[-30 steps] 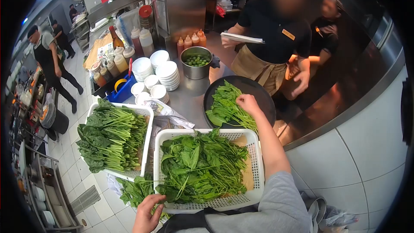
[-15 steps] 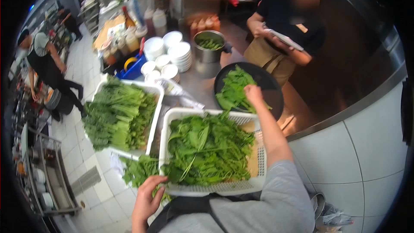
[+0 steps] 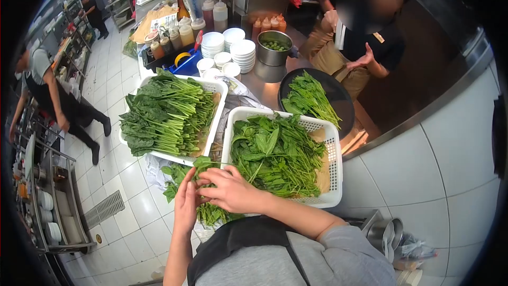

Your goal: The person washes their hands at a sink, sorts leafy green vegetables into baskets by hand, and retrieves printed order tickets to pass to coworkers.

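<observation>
My left hand [image 3: 186,201] and my right hand [image 3: 230,189] meet in front of my body, fingertips close together. Between their fingers is a sprig of leafy greens [image 3: 203,163], its stem partly hidden. Loose greens [image 3: 214,214] lie below and around the hands. Just right of them stands a white basket [image 3: 335,190] of loose, tangled leaves [image 3: 275,153]. Another white basket [image 3: 218,107] at the left holds neatly aligned bunches with long stems [image 3: 169,114]. A flat bunch of greens [image 3: 311,98] rests on a round black tray [image 3: 344,103].
Beyond the baskets are stacked white bowls [image 3: 243,55], a steel pot [image 3: 274,53] of small green fruits, sauce bottles [image 3: 220,15] and a blue container [image 3: 185,63]. A person [image 3: 370,37] stands behind the counter; another [image 3: 58,92] is at the left, by a metal rack [image 3: 58,201].
My right hand has let go of the greens on the black tray and come back to my left hand. The view has shifted, and the person behind the counter has opened one hand.
</observation>
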Tool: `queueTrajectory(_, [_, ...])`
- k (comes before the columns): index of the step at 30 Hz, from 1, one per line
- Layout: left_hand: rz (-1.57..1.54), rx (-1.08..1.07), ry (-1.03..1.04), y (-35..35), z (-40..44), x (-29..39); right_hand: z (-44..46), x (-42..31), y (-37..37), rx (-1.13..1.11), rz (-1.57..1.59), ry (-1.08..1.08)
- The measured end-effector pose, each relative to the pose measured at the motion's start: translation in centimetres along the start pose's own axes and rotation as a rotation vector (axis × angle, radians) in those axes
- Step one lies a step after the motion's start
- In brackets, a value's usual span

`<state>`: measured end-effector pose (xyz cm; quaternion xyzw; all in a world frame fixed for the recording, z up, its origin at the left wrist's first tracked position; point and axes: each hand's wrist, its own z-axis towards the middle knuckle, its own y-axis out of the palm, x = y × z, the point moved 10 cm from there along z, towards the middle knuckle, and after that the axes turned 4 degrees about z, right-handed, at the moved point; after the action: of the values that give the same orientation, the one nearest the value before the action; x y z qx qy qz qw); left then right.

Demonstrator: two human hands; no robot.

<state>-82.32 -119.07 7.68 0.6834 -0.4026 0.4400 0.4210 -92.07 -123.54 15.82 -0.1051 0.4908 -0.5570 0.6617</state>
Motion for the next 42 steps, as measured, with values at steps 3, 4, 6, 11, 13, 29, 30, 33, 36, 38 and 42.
queueTrajectory(3, [0.380,-0.010,0.045,-3.1,-0.3,-2.7,-1.8,2.1,-1.9,0.064,-0.089,0.198])
queueTrajectory(4, [0.562,-0.017,0.088,-3.7,-0.5,-3.1,-3.7,5.9,-2.3,0.090,-0.008,0.377])
queueTrajectory(6, [0.715,-0.052,0.020,-3.9,-1.3,-3.3,-7.8,10.3,-4.9,0.210,-0.179,0.686])
queueTrajectory(11, [0.990,-0.123,0.039,-3.9,-2.3,-2.9,-14.7,17.7,-2.2,0.246,-0.035,1.096])
queueTrajectory(13, [1.014,-0.118,0.079,-4.1,-2.3,-1.9,-15.8,19.4,-0.7,0.373,0.241,1.137])
queueTrajectory(29, [0.892,-0.001,0.165,-4.9,-2.9,-1.0,-18.5,20.7,-7.0,-0.119,-0.538,1.106])
queueTrajectory(30, [0.876,0.009,0.145,-4.9,-3.0,-1.3,-18.3,21.5,-7.6,-0.087,-0.482,1.079])
queueTrajectory(33, [0.841,0.005,0.119,-4.8,-3.3,-2.5,-18.7,23.1,-11.0,0.181,-0.240,0.946])
queueTrajectory(36, [0.845,0.029,0.110,-4.4,-3.1,-2.5,-18.5,25.3,-12.4,0.027,0.074,0.940])
queueTrajectory(38, [0.790,0.043,0.100,-4.4,-2.8,-2.8,-16.0,22.0,-13.9,-0.066,0.306,0.940])
queueTrajectory(42, [0.773,0.046,0.117,-3.3,-2.0,-3.3,-15.6,23.1,-13.8,-0.195,0.449,0.949])
